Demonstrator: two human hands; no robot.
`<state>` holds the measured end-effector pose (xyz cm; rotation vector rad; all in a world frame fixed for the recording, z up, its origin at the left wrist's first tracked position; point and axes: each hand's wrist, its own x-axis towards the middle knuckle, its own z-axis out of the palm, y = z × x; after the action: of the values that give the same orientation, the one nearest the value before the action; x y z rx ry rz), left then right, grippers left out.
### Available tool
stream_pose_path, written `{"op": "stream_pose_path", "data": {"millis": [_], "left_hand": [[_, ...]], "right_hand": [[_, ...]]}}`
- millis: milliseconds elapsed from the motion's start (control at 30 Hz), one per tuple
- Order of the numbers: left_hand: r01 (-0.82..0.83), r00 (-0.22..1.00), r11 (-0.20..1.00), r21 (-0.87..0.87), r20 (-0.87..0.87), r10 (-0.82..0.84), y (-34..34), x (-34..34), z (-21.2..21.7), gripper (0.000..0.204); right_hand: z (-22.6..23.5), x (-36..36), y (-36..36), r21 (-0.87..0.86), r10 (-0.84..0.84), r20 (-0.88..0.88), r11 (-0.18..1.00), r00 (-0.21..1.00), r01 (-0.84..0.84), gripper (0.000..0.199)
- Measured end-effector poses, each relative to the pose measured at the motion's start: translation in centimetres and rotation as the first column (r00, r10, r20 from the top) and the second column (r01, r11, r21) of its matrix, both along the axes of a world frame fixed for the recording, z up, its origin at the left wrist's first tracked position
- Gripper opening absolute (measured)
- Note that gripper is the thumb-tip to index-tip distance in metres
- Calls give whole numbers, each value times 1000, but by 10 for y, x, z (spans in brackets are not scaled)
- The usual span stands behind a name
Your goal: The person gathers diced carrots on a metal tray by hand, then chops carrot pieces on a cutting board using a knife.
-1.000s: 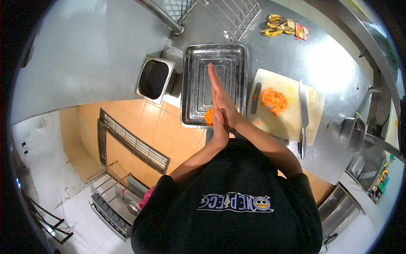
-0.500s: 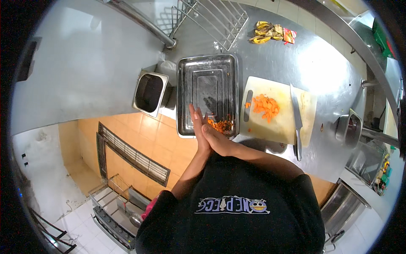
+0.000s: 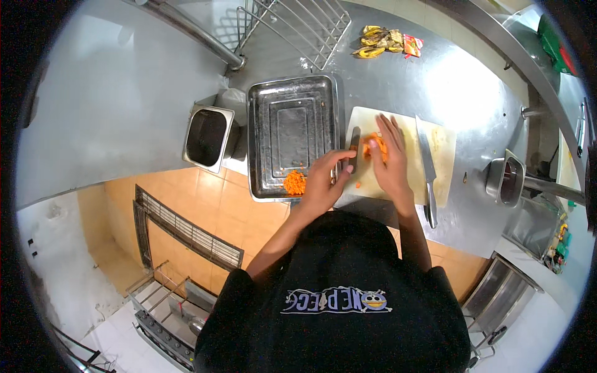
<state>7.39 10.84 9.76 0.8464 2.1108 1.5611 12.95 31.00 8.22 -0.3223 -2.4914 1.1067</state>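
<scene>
Two bare hands meet at frame centre; the left hand (image 3: pixel 323 180), fingers spread, reaches over the white rectangular cutting board (image 3: pixel 441 149); the right hand (image 3: pixel 390 158), fingers together, cups the heap of chopped orange carrot (image 3: pixel 375 147); another small carrot pile (image 3: pixel 295 183) lies in the rectangular steel tray (image 3: pixel 292 124), left of the board; a long steel knife (image 3: pixel 426 168) lies right.

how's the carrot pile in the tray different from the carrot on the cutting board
The carrot pile in the tray lies free near the front rim of the metal tray; the carrot on the cutting board lies on the white cutting board. The tray pile shows whole, with loose bits beside it; the board pile is partly covered by the right hand. No hand touches the tray pile, though the left hand is next to it. Both are orange and chopped small.
</scene>
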Motion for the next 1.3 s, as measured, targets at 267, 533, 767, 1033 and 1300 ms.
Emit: {"op": "stream_pose_path", "data": {"millis": [267, 533, 767, 1033, 1300], "left_hand": [[122, 877, 984, -130, -449, -169, 28, 5, -13, 26], [340, 891, 930, -142, -266, -367, 30, 20, -36, 23], [250, 936, 966, 66, -273, -223, 15, 14, -33, 19], [234, 905, 972, -15, -362, -224, 28, 19, -32, 18], [-9, 819, 967, -255, -557, -139, 95, 30, -48, 29]], "right_hand": [[-57, 63, 14, 365, -96, 110, 930, 989, 50, 53], [-77, 37, 26, -159, -298, -53, 945, 953, 286, 16], [-66, 45, 40, -284, -309, 62, 906, 949, 314, 22], [-42, 66, 54, -251, -307, -41, 924, 951, 287, 28], [-7, 139, 94, 34, -352, 155, 936, 923, 351, 24]]}}
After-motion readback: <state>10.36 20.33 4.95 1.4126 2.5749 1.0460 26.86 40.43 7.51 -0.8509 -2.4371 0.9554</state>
